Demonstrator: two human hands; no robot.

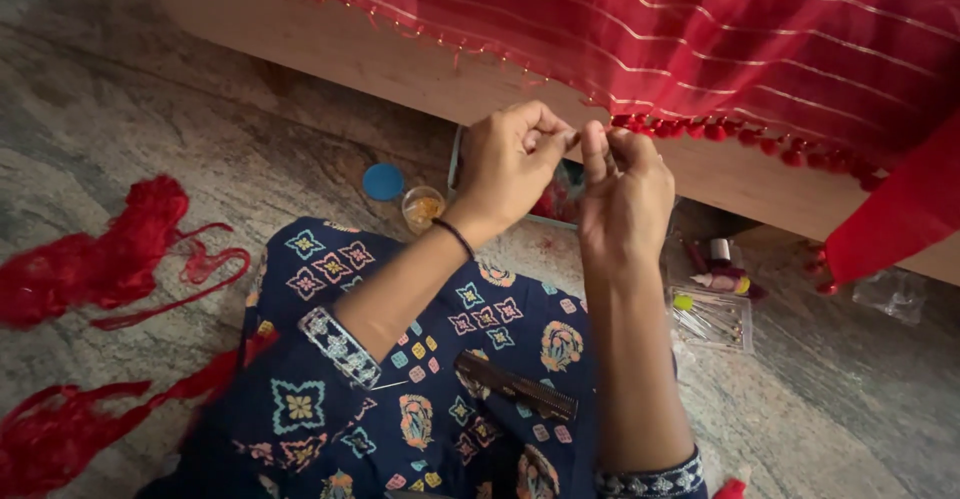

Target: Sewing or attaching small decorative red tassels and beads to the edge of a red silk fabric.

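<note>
Left hand [510, 164] and right hand [622, 184] together, fingertips pinched on the red bead-tasselled fringe [700, 129] of the striped red cloth [760, 29] at 12 o'clock. Keep tension even, knots tight against the hem. Dark comb [517, 386] on lap at 6.

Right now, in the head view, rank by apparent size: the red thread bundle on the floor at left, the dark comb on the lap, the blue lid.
1. Red thread bundle: clearly largest.
2. Dark comb: long and narrow, though it lies nearer the camera, which may flatter it.
3. Blue lid: smallest.
</note>
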